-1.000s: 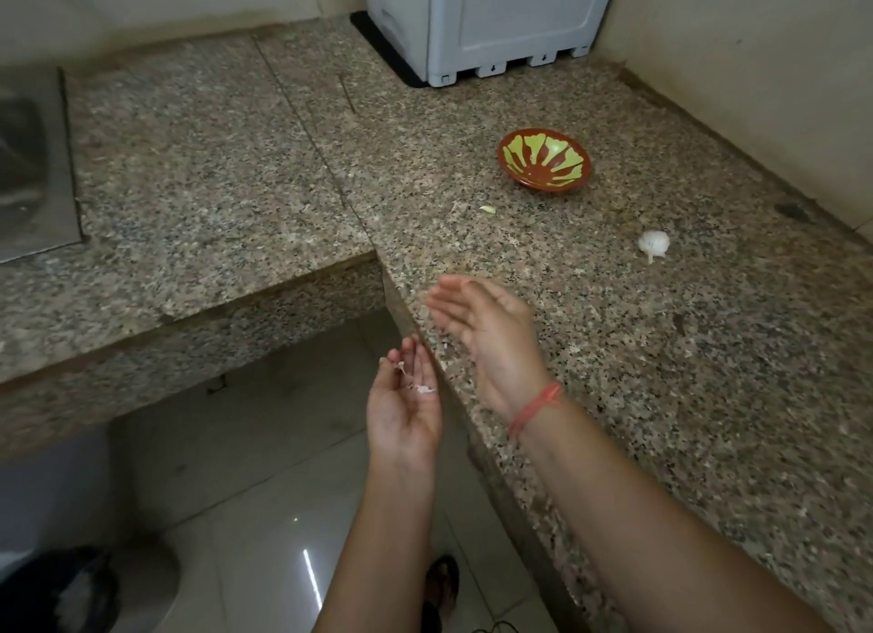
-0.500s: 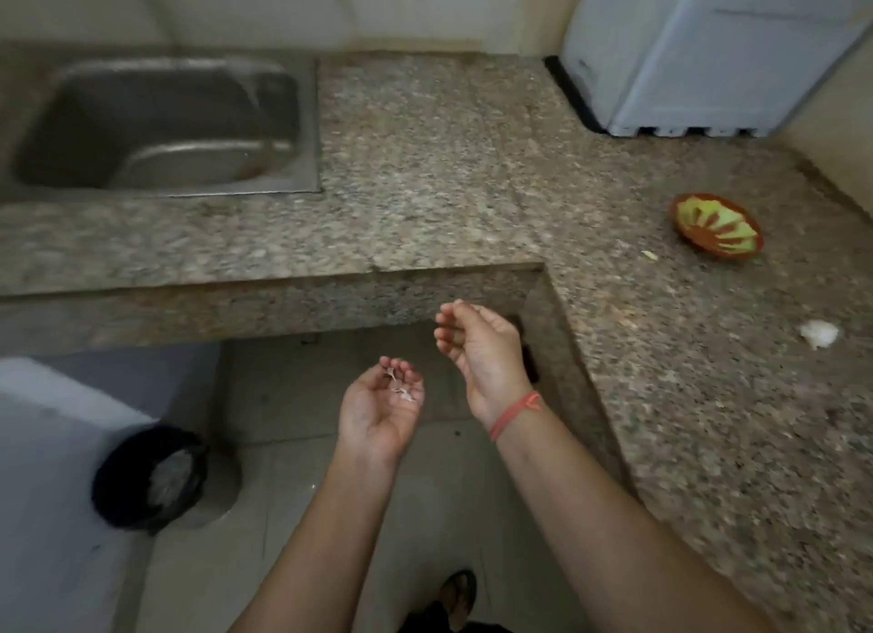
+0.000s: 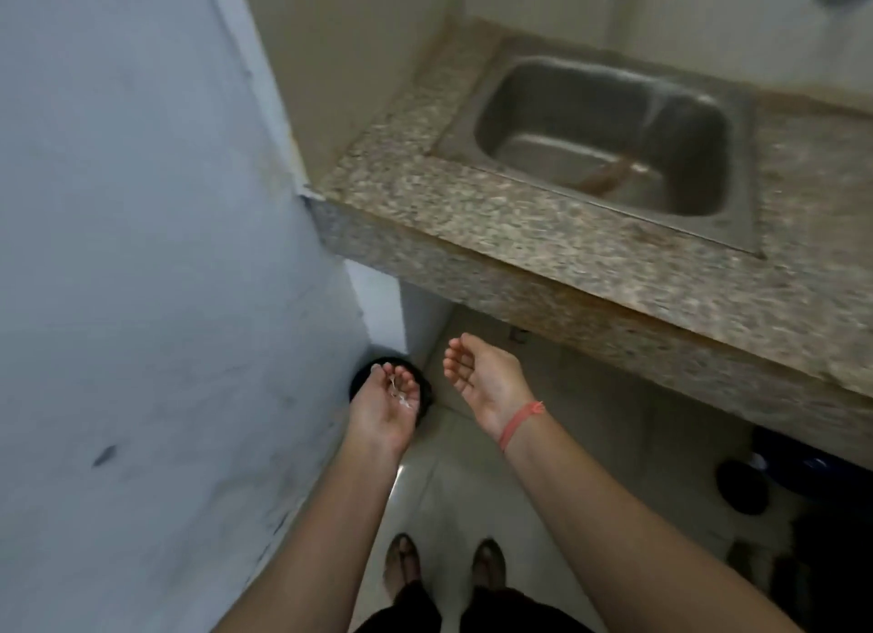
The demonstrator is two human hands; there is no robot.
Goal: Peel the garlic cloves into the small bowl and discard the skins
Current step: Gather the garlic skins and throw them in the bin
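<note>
My left hand (image 3: 387, 405) is palm up and cupped, with a few thin pale garlic skins (image 3: 399, 394) lying on its fingers. It hovers over a black bin (image 3: 425, 387) on the floor, most of which it hides. My right hand (image 3: 482, 377) is beside it, palm up, fingers loosely curled and holding nothing; a red thread circles its wrist. The small bowl and the garlic are out of view.
A grey-blue wall (image 3: 141, 301) stands close on the left. The granite counter (image 3: 519, 235) with a steel sink (image 3: 604, 131) runs across the upper right, its edge overhanging the tiled floor (image 3: 472, 481). Dark objects (image 3: 774, 472) sit under the counter at right.
My view has swung left, away from the bowl and garlic, past the sink. Both hands moved off the counter edge to the bin, the left still carrying the skins.
</note>
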